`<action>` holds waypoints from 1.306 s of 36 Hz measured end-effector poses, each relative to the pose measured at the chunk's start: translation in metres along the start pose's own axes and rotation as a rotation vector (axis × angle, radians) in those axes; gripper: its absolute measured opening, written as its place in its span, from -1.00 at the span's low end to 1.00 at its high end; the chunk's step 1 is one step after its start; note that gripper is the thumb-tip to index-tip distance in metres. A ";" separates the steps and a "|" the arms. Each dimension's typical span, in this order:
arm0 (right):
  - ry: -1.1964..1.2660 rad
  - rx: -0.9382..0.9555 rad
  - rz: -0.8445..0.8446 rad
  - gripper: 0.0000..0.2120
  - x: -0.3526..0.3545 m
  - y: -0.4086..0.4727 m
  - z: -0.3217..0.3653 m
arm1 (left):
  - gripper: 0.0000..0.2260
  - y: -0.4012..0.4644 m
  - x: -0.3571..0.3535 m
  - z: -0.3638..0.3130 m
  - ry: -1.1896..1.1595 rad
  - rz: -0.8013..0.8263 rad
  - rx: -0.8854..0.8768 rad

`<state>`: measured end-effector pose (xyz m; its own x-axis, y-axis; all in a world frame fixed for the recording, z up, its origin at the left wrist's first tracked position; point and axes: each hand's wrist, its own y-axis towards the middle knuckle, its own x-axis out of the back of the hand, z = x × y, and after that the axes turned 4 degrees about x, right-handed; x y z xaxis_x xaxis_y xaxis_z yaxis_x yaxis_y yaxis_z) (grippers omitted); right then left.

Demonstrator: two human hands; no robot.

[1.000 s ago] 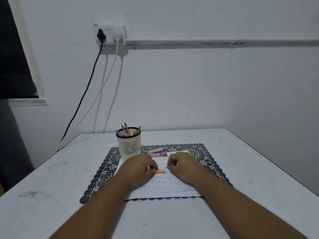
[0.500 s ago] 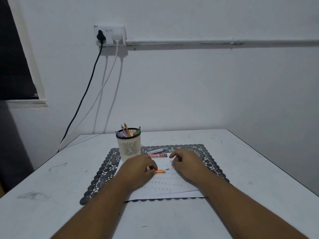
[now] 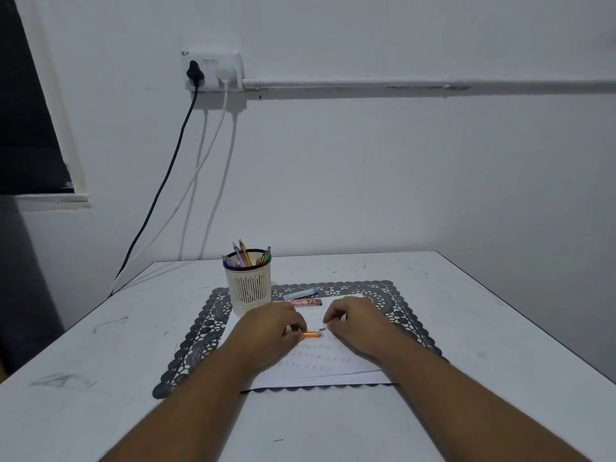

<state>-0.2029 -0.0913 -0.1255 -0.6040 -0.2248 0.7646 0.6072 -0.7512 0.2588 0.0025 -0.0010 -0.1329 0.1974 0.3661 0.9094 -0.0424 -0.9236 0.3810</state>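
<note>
Dim room, white worktop [image 3: 466,311]; a paper sheet [image 3: 333,368] lies on a lace mat [image 3: 196,335]. The left hand [image 3: 266,331] pinches the orange pencil [image 3: 312,335] low over the sheet. The right hand [image 3: 356,323] curls beside a tiny grey piece [image 3: 321,329]; I cannot tell if it grips anything. Risk: a nudge flicks the piece away unseen.

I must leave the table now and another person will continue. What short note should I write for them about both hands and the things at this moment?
Left hand: grips the orange pencil, which lies low over the paper with its end towards the other hand.
Right hand: fingers curled beside the small grey piece on the paper. Whether they pinch anything is too small to tell.
The red case and the blue-white tube lie behind the hands, next to the pen cup.
Done: the grey piece seems to be off the pencil.
Left: probably to refit it.
</note>
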 end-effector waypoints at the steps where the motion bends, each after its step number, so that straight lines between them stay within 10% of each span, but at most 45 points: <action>1: 0.006 -0.002 -0.006 -0.81 0.000 0.001 -0.001 | -0.84 0.000 -0.001 0.000 -0.003 -0.004 0.001; 21: 0.509 -0.071 -0.199 -0.83 0.017 0.002 0.011 | -0.82 0.004 -0.009 -0.015 -0.079 -0.008 -0.042; 47: -0.443 -0.046 -0.033 -0.81 -0.035 0.068 0.018 | -0.92 -0.006 0.005 0.001 -0.290 -0.047 0.143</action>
<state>-0.1316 -0.1236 -0.1238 -0.3373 0.0793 0.9381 0.5618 -0.7826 0.2681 0.0046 0.0060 -0.1306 0.4678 0.3804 0.7978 0.1077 -0.9205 0.3757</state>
